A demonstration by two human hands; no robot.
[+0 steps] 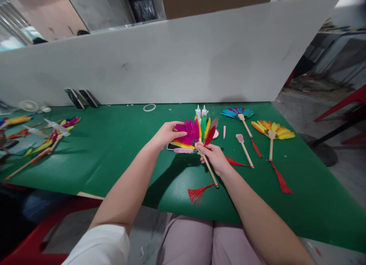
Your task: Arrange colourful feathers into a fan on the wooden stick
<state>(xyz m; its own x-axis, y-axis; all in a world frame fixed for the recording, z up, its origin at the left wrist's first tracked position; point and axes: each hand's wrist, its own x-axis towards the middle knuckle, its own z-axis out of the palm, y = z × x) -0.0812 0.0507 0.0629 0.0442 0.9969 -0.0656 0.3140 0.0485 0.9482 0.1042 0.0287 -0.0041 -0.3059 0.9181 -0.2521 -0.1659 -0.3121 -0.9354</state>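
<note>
A feather fan (pixel 192 134) with magenta, yellow, green and red feathers is held above the green table (pixel 114 150). My left hand (pixel 167 134) pinches the magenta feathers at the fan's left side. My right hand (pixel 213 157) is closed around the fan's wooden handle (pixel 211 174), just below the feathers. A red tassel (pixel 197 192) hangs from the handle's lower end. Beneath the fan a dark flat object shows only partly.
Two small white glue bottles (pixel 201 112) stand behind the fan. To the right lie a blue fan (pixel 238 113), a yellow-orange fan (pixel 273 130) with a red tassel and a bare wooden stick (pixel 245 146). More feathers and sticks (pixel 42 141) lie at the left. A white partition (pixel 171 63) backs the table.
</note>
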